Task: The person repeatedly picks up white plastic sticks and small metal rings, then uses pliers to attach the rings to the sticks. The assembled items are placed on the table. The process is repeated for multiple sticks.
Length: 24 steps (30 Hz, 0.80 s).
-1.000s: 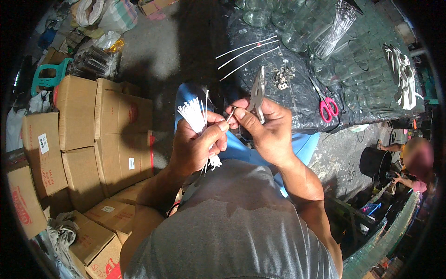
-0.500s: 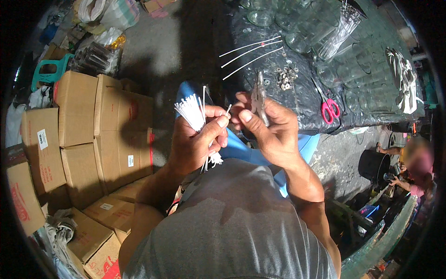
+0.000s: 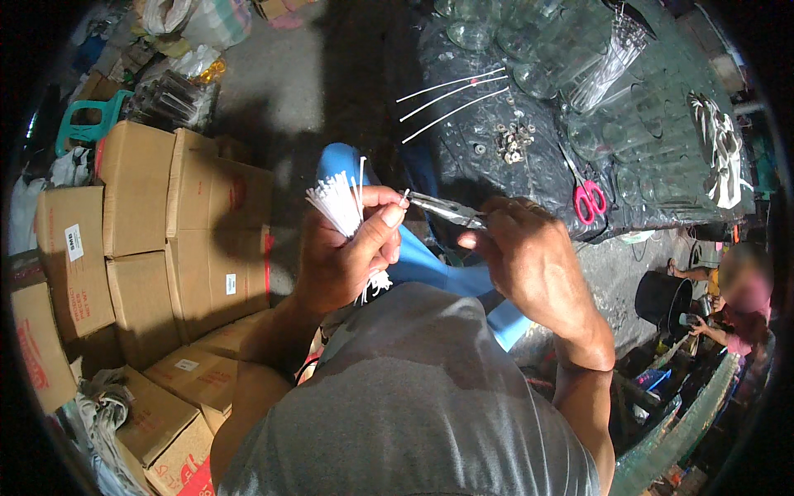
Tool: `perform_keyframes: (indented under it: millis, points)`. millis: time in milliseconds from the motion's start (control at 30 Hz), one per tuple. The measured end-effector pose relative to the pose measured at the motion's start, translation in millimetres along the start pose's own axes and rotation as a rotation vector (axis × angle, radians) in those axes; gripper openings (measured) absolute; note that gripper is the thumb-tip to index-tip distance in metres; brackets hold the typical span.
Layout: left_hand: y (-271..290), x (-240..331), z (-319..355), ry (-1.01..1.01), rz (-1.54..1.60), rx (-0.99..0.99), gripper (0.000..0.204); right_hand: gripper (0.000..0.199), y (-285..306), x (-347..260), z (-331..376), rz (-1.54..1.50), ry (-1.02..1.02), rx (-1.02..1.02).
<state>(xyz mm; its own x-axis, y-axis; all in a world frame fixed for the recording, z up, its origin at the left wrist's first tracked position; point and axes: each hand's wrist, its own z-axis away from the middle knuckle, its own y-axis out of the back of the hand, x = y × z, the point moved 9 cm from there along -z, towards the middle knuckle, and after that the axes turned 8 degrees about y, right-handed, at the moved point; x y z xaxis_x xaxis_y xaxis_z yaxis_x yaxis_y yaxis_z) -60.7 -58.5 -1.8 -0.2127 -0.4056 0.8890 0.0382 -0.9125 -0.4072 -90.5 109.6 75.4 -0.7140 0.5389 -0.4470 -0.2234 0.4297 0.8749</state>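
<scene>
My left hand (image 3: pixel 356 244) is closed round a bundle of thin white wick-like cords (image 3: pixel 336 200). One cord end pokes up between its thumb and forefinger. My right hand (image 3: pixel 533 252) grips a pair of metal pliers (image 3: pixel 447 208), whose jaws point left and reach the pinched cord end. Whether the jaws bite on it I cannot tell. Beyond my hands, three loose white cords (image 3: pixel 455 103) lie on the black-covered table (image 3: pixel 463 157). Next to them sits a small pile of metal washer-like pieces (image 3: pixel 514 142).
Pink-handled scissors (image 3: pixel 587 198) lie near the table edge. Glass jars (image 3: pixel 538 74) fill its right side, with another white cord bundle (image 3: pixel 614 62) and white strips (image 3: pixel 716 149) on top. Cardboard boxes (image 3: pixel 219 207) are stacked at left. Another person (image 3: pixel 736 306) is beside a black bucket (image 3: pixel 663 296) at right.
My right hand has turned over and brought the pliers from upright to pointing left, their tips now at the cord end. My left hand stays nearly still with its bundle.
</scene>
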Motion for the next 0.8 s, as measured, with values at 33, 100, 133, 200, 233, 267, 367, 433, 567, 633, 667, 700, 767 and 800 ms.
perform_keyframes:
  millis: [33,100,133,200,233,267,367,433,567,633,667,700,767,800]
  points:
    - [-1,1,0,-0.006,-0.013,0.001,0.015,0.022,0,-1,-1,-0.018,0.009,0.005]
    - [-1,2,0,0.012,-0.050,-0.002,0.016,0.022,-3,-4,-4,-0.055,0.025,0.017]
    - [-1,2,0,0.021,-0.069,-0.003,0.016,0.023,-2,-6,-5,-0.038,0.041,0.046]
    - [-1,3,0,0.036,-0.090,0.008,0.016,0.029,1,-10,-8,-0.002,0.071,0.103]
    - [-1,3,1,0.043,-0.101,0.013,0.016,0.029,0,-9,-8,-0.016,0.076,0.097]
    - [-2,4,1,0.035,-0.108,0.014,0.016,0.029,-1,-8,-8,-0.028,0.081,0.092]
    - [-3,5,2,0.016,-0.115,0.016,0.015,0.030,-5,-3,-8,-0.082,0.009,0.006]
    - [-4,6,2,0.008,-0.101,0.018,0.014,0.031,-5,1,-9,-0.156,-0.076,-0.037]
    - [-7,6,0,0.059,-0.169,0.020,0.014,0.035,-4,6,-11,-0.221,-0.071,-0.039]
    - [-11,8,-1,0.060,-0.196,-0.005,0.014,0.037,-5,10,-13,-0.191,0.003,-0.051]
    - [-13,10,-2,0.056,-0.208,-0.025,0.013,0.039,-6,12,-13,-0.182,0.026,-0.061]
    - [-15,11,-3,0.051,-0.220,-0.045,0.013,0.040,-7,14,-13,-0.174,0.049,-0.073]
    - [-18,14,-3,0.047,-0.228,-0.064,0.013,0.042,-7,18,-12,-0.217,0.046,-0.079]
    - [-20,14,-3,0.047,-0.223,-0.063,0.013,0.043,-8,19,-10,-0.240,0.045,-0.082]
